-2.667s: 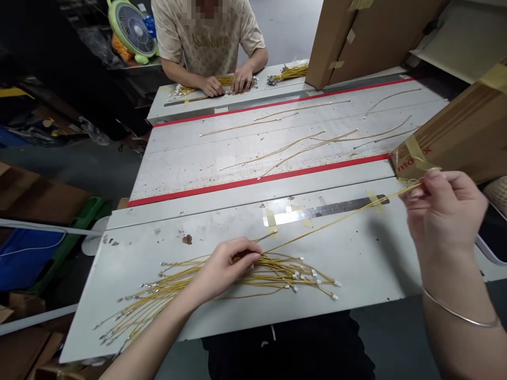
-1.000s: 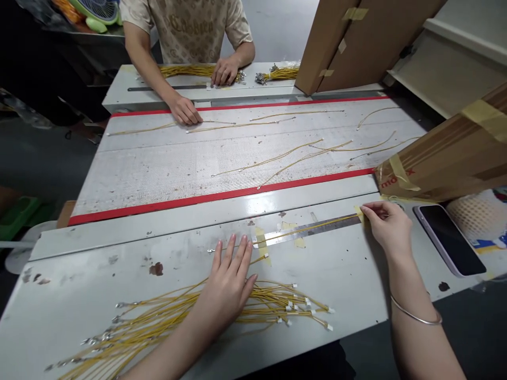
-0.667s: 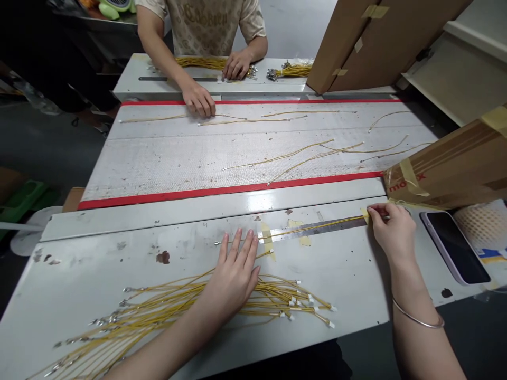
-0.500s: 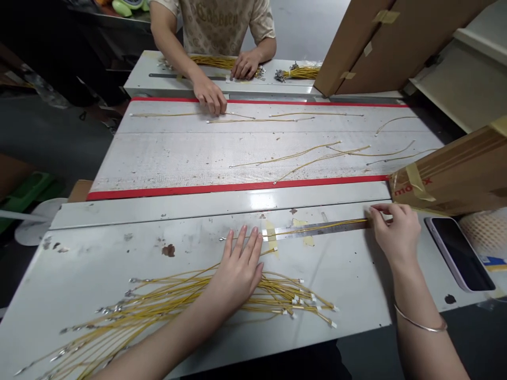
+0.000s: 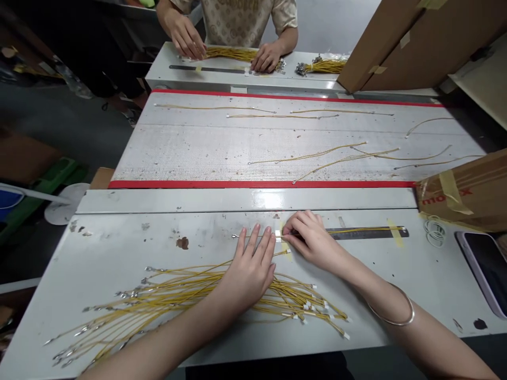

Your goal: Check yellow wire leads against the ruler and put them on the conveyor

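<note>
My left hand [image 5: 250, 266] lies flat with its fingers stretched out, pressing a single yellow wire [image 5: 366, 229] that runs along a metal ruler [image 5: 368, 233] taped to the grey worktop [image 5: 119, 248]. My right hand [image 5: 311, 241] is curled, its fingertips pinching at that wire just right of my left fingertips. Under my left wrist lies a bundle of yellow wires [image 5: 174, 295] with terminals on both ends.
A red-edged conveyor belt [image 5: 198, 153] carries several loose yellow wires [image 5: 317, 155]. Across it a person's hands [image 5: 269, 55] work on another wire bundle [image 5: 229, 53]. Cardboard boxes [image 5: 463, 184] sit at right, with rubber bands [image 5: 434, 231] and a phone [image 5: 485, 269].
My right hand slid left along the ruler from the wire's far end to beside my left hand. The person opposite drew a hand back from the belt to their bundle.
</note>
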Motion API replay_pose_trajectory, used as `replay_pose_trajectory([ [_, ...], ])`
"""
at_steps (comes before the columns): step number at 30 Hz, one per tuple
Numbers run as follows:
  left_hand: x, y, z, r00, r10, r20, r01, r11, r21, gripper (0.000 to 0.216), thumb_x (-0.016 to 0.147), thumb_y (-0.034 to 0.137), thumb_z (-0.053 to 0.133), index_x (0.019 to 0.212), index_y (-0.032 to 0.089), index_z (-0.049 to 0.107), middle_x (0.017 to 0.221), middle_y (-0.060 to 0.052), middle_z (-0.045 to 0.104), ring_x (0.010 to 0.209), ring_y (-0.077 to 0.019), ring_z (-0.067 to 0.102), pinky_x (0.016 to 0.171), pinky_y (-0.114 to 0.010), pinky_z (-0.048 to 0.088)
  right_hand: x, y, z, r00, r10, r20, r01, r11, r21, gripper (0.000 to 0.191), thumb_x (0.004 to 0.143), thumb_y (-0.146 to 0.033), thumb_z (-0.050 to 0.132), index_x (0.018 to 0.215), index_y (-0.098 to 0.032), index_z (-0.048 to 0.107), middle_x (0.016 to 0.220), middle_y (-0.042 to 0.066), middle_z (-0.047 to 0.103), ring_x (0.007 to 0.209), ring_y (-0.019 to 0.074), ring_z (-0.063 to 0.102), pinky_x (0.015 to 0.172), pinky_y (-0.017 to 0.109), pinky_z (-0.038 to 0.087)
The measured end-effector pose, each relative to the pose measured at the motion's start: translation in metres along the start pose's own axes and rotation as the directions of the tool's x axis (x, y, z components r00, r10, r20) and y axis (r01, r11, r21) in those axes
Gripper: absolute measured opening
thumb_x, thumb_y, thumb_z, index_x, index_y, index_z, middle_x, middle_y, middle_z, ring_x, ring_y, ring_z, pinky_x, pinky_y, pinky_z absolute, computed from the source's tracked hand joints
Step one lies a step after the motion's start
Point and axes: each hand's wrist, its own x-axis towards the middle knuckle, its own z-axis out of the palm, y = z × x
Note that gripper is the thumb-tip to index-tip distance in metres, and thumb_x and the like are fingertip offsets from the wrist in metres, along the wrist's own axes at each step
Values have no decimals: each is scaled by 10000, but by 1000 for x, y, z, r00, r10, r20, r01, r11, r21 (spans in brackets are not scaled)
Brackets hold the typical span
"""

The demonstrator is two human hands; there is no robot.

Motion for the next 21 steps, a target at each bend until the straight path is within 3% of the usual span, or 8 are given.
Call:
replay_pose_trajectory([
  [9,0,-2,-2,1000,7,-9,-8,1000,-15,514,1016,265,321,1450,15,437,1523,-193,421,1405,-431,379,1108,-621,345,-1,3,-7,996,-8,87,8,1000,2,146,989,-198,427,869,-193,510,916,79,582,893,228,464,788,377,382],
  [21,-1,0,-1,999,-9,-41,8,999,-32,512,1014,298,356,1434,26,461,1512,-178,450,1404,-416,388,1121,-604,333,-1,6,-4,997,-40,69,44,997,-55,147,995,-198,428,873,-193,510,904,80,573,868,226,456,760,373,380],
])
